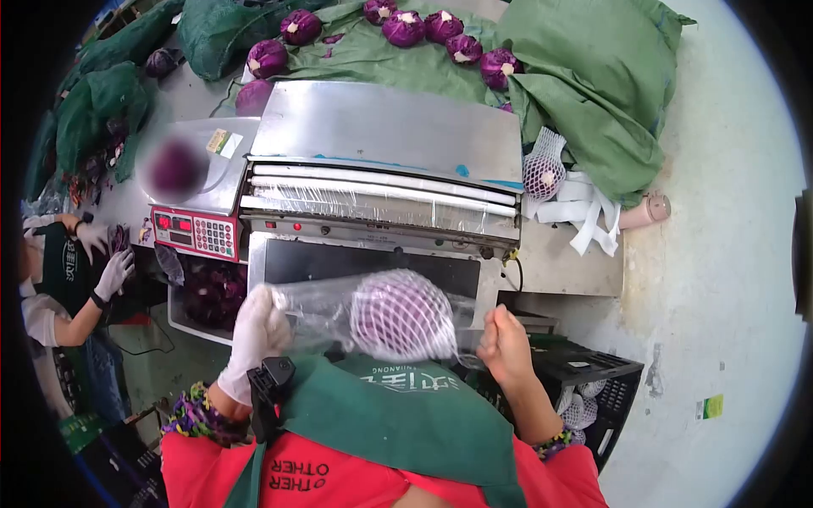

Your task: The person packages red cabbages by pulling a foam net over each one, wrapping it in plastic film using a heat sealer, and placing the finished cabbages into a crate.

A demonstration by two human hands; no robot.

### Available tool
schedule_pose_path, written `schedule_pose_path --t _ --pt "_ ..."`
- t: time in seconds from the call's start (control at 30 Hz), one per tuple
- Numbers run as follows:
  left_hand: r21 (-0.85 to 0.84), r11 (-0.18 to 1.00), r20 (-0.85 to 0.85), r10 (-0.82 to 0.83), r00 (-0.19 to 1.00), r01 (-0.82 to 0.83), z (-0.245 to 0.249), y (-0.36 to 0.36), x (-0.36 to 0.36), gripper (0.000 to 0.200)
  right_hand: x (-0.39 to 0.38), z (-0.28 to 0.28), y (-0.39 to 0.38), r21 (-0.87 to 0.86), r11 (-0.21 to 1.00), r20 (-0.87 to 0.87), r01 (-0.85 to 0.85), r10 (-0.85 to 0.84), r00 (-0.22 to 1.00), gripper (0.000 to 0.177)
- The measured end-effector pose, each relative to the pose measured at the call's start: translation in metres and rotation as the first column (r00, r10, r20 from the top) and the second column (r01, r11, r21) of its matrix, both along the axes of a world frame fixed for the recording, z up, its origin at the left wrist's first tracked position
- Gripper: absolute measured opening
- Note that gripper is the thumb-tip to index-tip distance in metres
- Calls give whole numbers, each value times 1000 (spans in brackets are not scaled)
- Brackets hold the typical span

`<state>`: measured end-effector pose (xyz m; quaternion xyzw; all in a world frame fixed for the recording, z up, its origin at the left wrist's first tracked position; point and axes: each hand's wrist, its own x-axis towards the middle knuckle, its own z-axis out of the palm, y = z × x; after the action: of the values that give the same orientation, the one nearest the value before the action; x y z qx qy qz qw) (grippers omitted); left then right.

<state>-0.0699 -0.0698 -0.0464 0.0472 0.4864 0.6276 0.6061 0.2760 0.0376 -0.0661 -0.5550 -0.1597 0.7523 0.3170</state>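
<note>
A red cabbage in a white foam net [400, 317] hangs in front of my apron, wrapped in clear plastic film [318, 309]. The film stretches out on both sides of it. My left hand [264, 326], in a white glove, is closed on the gathered film at the left. On the right, my bare right hand [505, 345] makes a fist around the other end of the film. Just beyond the cabbage stands a film-wrapping machine [381, 127], with white rollers and film along its front.
A scale [196, 234] with a blurred purple cabbage [174, 169] stands left. Several cabbages lie on green cloth [364, 59] behind. A netted cabbage [544, 175] sits right. A black crate [622, 381] holds netted produce. A co-worker [63, 262] handles something purple at far left.
</note>
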Motion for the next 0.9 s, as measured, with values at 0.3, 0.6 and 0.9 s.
schedule_pose_path --t 0.3,0.6,0.9 --pt "-327 527 -270 -848 457 784 -145 -2 95 28 -8 -179 -68 246 766 207 -594 557 804 35" --pt "49 669 -309 -695 649 741 -79 16 90 27 -72 -22 -21 520 472 708 -711 228 669 21" --pt "209 778 158 -624 765 592 7 16 20 43 -145 -5 -51 741 401 640 -538 -183 746 29"
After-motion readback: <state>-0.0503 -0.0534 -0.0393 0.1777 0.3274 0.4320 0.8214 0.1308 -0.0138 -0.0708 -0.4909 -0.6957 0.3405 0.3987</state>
